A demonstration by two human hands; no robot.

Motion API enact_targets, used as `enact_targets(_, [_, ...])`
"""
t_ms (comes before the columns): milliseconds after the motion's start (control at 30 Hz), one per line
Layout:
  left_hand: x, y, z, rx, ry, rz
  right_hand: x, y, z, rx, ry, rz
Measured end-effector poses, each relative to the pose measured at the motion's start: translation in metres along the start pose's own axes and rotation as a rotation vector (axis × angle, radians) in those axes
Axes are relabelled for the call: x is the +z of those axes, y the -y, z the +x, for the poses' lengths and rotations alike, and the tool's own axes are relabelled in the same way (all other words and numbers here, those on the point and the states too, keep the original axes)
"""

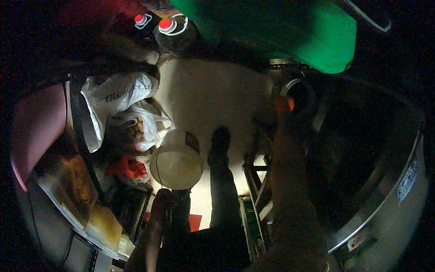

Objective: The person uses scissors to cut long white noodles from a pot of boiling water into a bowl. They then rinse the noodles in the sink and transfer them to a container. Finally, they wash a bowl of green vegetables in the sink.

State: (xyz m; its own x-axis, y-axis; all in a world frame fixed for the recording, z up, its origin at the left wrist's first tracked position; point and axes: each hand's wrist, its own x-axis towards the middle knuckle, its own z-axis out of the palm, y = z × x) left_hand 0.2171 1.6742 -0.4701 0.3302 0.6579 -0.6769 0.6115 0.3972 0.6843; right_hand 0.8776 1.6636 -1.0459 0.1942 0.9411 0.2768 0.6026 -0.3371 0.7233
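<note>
The picture is dark. My left hand (pixel 163 195) is low, left of centre, closed around what looks like the thin wire handle of a pale, round bucket (pixel 176 168). The bucket hangs or stands just beyond the hand, above the light floor. My right arm stretches forward on the right, and my right hand (pixel 284 103), mostly in shadow with an orange patch on it, is at a dark round object with a pale curved rim (pixel 293 82). Its fingers and whatever they hold are not clear.
At left, a shelf bears white plastic bags (pixel 131 91), one with roundish items, and a red bag (pixel 131 167). Red-capped jugs (pixel 176 37) stand ahead, near a large green panel (pixel 326 37). A wooden-looking frame (pixel 255 190) stands near my legs. A large dark basin-like shape is at right.
</note>
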Motion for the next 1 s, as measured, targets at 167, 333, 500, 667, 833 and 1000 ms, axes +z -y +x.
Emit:
enact_targets(167, [-0.006, 0.012, -0.025, -0.003, -0.038, -0.018, 0.072, -0.011, 0.093, 0.035, -0.029, 0.051])
enact_targets(333, [-0.017, -0.003, -0.034, -0.053, -0.033, 0.012, -0.009, 0.018, 0.022, 0.084, 0.014, 0.108])
enact_targets(500, [-0.026, 0.003, -0.033, -0.016, -0.001, -0.009, -0.091, 0.026, -0.014, 0.156, -0.008, 0.077])
enact_targets(667, [-0.035, 0.001, -0.054, -0.07, -0.045, 0.006, -0.226, 0.089, 0.014, -0.034, 0.251, 0.643])
enact_targets(833, [-0.042, 0.01, -0.056, -0.058, -0.036, -0.029, -0.322, 0.089, 0.047, -0.091, 0.529, 1.008])
enact_targets(1000, [-0.047, 0.016, -0.062, -0.046, -0.023, -0.043, -0.398, 0.116, 0.061, -0.09, 0.647, 1.173])
